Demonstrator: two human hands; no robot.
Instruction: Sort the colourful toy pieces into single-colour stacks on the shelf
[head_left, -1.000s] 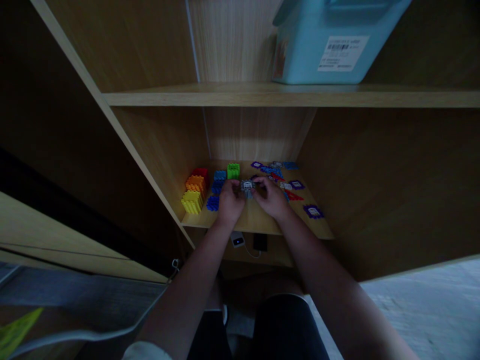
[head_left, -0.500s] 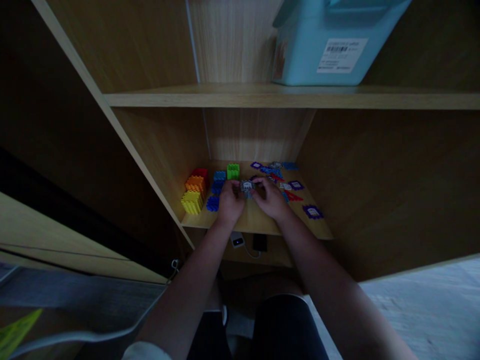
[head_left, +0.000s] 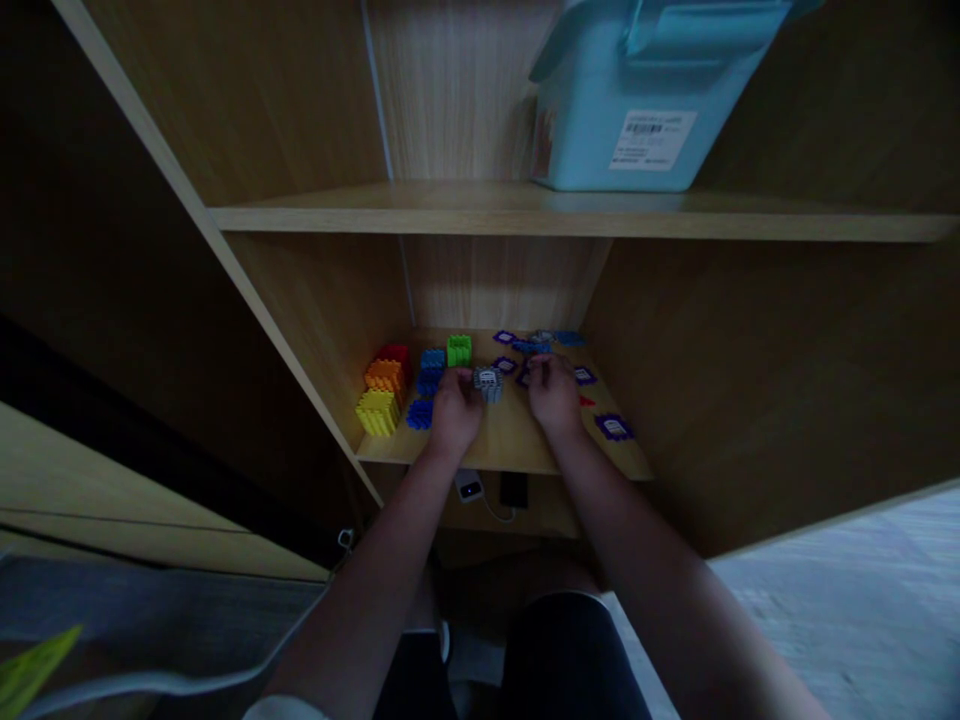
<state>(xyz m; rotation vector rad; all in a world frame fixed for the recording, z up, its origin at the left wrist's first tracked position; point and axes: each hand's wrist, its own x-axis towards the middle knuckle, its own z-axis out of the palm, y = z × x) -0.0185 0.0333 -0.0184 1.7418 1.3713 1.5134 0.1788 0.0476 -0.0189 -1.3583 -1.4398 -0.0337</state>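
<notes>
On a low wooden shelf (head_left: 517,445) my left hand (head_left: 454,410) is closed on a small grey toothed block (head_left: 488,382). My right hand (head_left: 555,392) hovers to its right, over several flat purple, blue and red toothed tiles (head_left: 613,427); its fingers curl down onto them, and what they grip is hidden. To the left stand assembled cubes: yellow (head_left: 377,411), orange (head_left: 385,376), red (head_left: 395,353), blue (head_left: 431,360) and green (head_left: 459,349). A loose blue piece (head_left: 419,413) lies beside my left wrist.
A light blue plastic bin (head_left: 637,100) with a barcode label stands on the upper shelf (head_left: 450,205). Wooden side walls close in the low compartment. Below the shelf edge lie a small white device (head_left: 470,488) and a dark one (head_left: 514,489) with a cable.
My right hand has let go of the grey block and moved right over the loose tiles. My left hand keeps the block. The view has tilted up slightly.
</notes>
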